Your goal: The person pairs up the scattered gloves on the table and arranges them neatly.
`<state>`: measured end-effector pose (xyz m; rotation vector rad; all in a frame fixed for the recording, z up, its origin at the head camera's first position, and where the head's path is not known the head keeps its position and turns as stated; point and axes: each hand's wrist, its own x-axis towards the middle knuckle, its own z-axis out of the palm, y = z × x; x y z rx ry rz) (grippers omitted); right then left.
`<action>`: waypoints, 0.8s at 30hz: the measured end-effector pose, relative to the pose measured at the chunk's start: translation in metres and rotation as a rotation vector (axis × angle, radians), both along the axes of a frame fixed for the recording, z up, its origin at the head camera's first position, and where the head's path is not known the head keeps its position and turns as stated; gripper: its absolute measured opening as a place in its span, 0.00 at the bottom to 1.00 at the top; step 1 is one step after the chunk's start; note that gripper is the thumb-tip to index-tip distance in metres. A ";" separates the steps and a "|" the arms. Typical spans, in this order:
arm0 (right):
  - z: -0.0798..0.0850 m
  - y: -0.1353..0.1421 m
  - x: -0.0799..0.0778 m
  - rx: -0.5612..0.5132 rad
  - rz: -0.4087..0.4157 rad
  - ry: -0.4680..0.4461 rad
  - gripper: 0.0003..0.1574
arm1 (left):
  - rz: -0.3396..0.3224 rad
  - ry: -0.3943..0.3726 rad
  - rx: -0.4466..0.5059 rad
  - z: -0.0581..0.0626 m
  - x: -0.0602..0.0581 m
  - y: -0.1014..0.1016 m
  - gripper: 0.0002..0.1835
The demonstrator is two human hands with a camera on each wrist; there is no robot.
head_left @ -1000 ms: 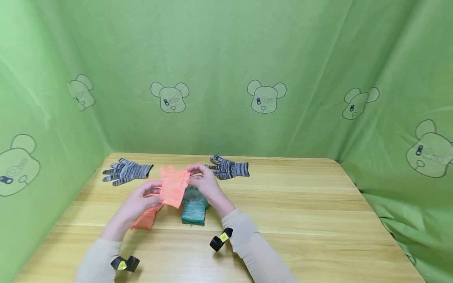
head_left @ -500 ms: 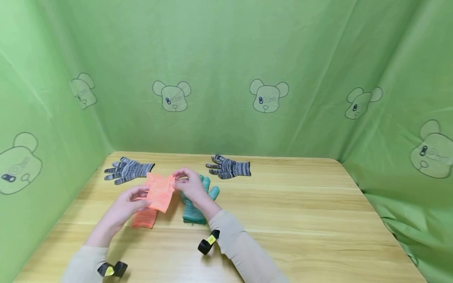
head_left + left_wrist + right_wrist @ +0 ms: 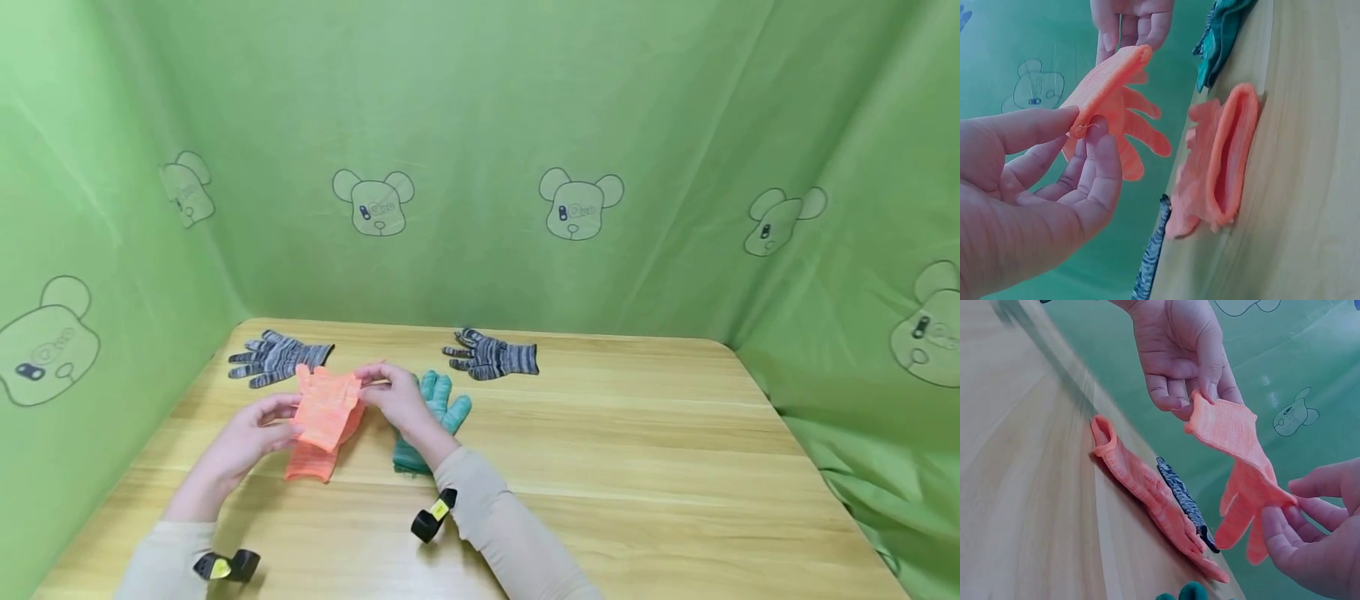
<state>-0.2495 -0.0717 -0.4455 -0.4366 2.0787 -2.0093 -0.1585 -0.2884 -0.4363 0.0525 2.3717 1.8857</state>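
Note:
Both hands hold an orange knit glove [image 3: 326,408] up off the table. My left hand [image 3: 255,437] pinches a corner of its cuff between thumb and fingers, plain in the left wrist view. On the glove's other side, my right hand [image 3: 1319,519] pinches its edge near the thumb. The glove's fingers point away and hang loose. Below it a second orange glove [image 3: 1200,169] lies on the wooden table, cuff gaping toward me; the held one partly covers it in the head view. Teal gloves [image 3: 447,404], seemingly stacked, lie under the right forearm, partly hidden.
Two grey-and-black striped gloves lie along the back: one striped glove [image 3: 281,358] at left, another striped glove [image 3: 491,355] near the middle. Green curtains [image 3: 480,250] with bear prints enclose the table [image 3: 637,467] at back and sides. Each wrist wears a black camera.
Both hands have carried the orange glove left and slightly toward me, from beside the teal gloves to above the other orange glove. The teal fingers have come into sight.

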 end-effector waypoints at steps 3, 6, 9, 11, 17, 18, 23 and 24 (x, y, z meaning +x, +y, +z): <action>-0.003 -0.001 -0.001 0.036 0.041 -0.004 0.20 | -0.007 -0.012 0.022 -0.004 -0.001 -0.004 0.33; -0.006 -0.001 -0.001 0.065 0.083 -0.020 0.21 | -0.012 -0.026 0.041 -0.008 -0.003 -0.008 0.33; -0.007 -0.002 -0.002 0.109 0.111 -0.035 0.22 | -0.024 -0.038 0.057 -0.012 -0.004 -0.013 0.34; -0.007 -0.001 -0.001 0.139 0.127 -0.041 0.23 | -0.042 -0.047 0.073 -0.015 -0.005 -0.016 0.33; -0.008 0.002 0.000 0.183 0.192 -0.094 0.25 | -0.080 -0.103 0.049 -0.017 -0.006 -0.021 0.34; -0.008 0.003 0.001 0.187 0.203 -0.107 0.25 | -0.086 -0.112 0.047 -0.016 -0.006 -0.022 0.34; -0.011 0.005 0.002 0.218 0.236 -0.148 0.24 | -0.099 -0.150 0.052 -0.018 -0.005 -0.026 0.33; -0.012 0.006 0.002 0.226 0.240 -0.152 0.23 | -0.100 -0.153 0.056 -0.018 -0.005 -0.026 0.33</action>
